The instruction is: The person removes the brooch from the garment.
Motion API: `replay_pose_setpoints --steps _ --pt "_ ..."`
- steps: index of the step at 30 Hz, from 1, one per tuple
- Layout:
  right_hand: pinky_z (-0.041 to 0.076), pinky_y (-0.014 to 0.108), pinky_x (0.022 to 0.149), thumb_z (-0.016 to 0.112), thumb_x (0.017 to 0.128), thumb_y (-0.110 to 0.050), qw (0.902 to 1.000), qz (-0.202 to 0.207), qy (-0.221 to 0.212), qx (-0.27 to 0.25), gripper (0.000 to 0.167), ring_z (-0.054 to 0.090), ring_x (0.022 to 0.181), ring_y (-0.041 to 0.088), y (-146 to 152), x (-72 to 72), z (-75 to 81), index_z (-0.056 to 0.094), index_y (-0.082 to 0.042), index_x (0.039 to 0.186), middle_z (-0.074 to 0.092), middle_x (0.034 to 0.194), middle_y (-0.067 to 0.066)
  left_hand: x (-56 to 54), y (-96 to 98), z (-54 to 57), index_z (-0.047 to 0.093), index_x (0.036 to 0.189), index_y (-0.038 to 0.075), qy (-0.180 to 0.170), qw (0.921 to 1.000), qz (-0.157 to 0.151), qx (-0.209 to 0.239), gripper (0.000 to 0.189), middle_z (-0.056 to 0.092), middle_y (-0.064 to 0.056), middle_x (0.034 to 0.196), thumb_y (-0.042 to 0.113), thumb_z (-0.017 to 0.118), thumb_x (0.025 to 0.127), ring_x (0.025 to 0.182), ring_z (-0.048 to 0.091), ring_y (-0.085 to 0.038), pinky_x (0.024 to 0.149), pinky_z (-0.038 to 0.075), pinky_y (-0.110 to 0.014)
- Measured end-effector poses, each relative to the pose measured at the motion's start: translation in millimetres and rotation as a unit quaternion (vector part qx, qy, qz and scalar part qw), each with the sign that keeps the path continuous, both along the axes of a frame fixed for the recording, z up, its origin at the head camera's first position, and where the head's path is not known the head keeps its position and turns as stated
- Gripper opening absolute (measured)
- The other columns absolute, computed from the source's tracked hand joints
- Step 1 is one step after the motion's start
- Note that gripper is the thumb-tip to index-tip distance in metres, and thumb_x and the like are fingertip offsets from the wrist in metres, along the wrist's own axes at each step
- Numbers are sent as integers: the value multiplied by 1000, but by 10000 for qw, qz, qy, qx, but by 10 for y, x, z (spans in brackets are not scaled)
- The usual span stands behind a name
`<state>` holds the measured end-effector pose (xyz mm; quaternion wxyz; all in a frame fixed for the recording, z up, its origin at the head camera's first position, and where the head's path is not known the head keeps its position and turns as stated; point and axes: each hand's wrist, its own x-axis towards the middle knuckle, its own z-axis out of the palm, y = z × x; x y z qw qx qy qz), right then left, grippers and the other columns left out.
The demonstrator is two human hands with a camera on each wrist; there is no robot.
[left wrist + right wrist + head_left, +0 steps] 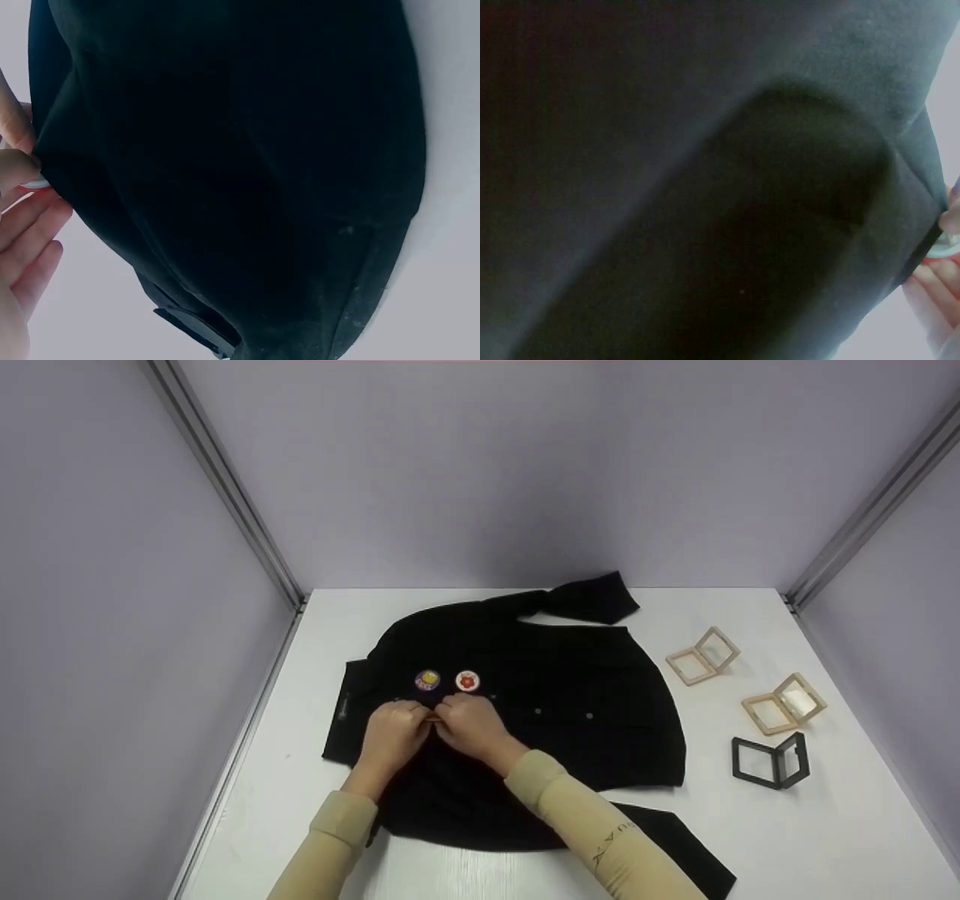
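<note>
A black buttoned shirt (600, 675) lies spread out, its collar to the left. Two round badges sit on its chest: a purple-and-yellow badge (427, 680) and a white badge with a red flower (467, 681). Just below them, my left hand (395, 733) and right hand (471, 725) meet, pinching a round badge (433, 718) and the cloth from both sides. Fingers (34, 232) hold the badge's red-edged rim against lifted cloth in the left wrist view. In the right wrist view the badge (945, 247) is partly cut off; most of its face is hidden.
To the right on the white table (847, 810) stand two light wooden frames, one farther back (694, 664) and one nearer (776, 712), plus a black frame (772, 763), all propped half unfolded. Grey walls (480, 472) enclose the back and sides.
</note>
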<state>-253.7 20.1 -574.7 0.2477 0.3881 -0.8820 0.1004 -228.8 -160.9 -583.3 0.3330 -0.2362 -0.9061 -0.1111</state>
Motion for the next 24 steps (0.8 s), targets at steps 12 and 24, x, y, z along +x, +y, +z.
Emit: replay_pose_setpoints --steps 12,24 --pt "56 28 60 82 83 -17 9999 -122 53 -106 17 67 67 13 -29 15 -14 67 -16 77 71 75 -3 14 45 1 69 69 9 35 10000 18 -66 21 69 -5 66 6 87 79 60 67 -25 68 61 -40" --pt "58 27 63 79 89 -17 9993 -120 -332 -96 13 69 70 13 -21 23 -24 70 -17 81 73 79 -3 13 29 -16 70 70 9 -23 10000 50 -24 21 69 -5 67 8 88 79 58 65 -25 61 57 -40"
